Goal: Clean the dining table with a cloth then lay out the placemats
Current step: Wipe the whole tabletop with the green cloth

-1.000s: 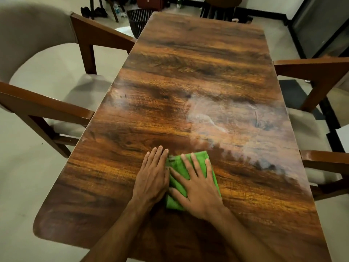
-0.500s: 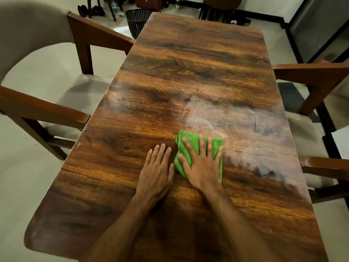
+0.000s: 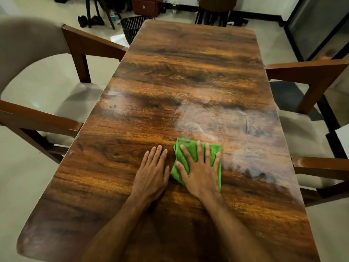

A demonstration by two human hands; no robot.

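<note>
A folded green cloth (image 3: 186,154) lies on the dark wooden dining table (image 3: 188,76), slightly right of the middle. My right hand (image 3: 200,169) presses flat on it with the fingers spread and straight. My left hand (image 3: 153,174) rests flat on the bare wood just left of the cloth, fingers straight and together. A pale hazy smear (image 3: 217,123) covers the tabletop beyond and to the right of the cloth. No placemats are in view.
Wooden chairs with pale cushions stand at the left (image 3: 43,118) and the right (image 3: 309,129) of the table. A dark chair (image 3: 215,8) stands at the far end. A black mesh bin (image 3: 132,29) sits on the floor by the far left corner.
My right hand has slid the cloth away from me and to the right, up to the edge of the smear. My left hand has barely moved and no longer touches the cloth.
</note>
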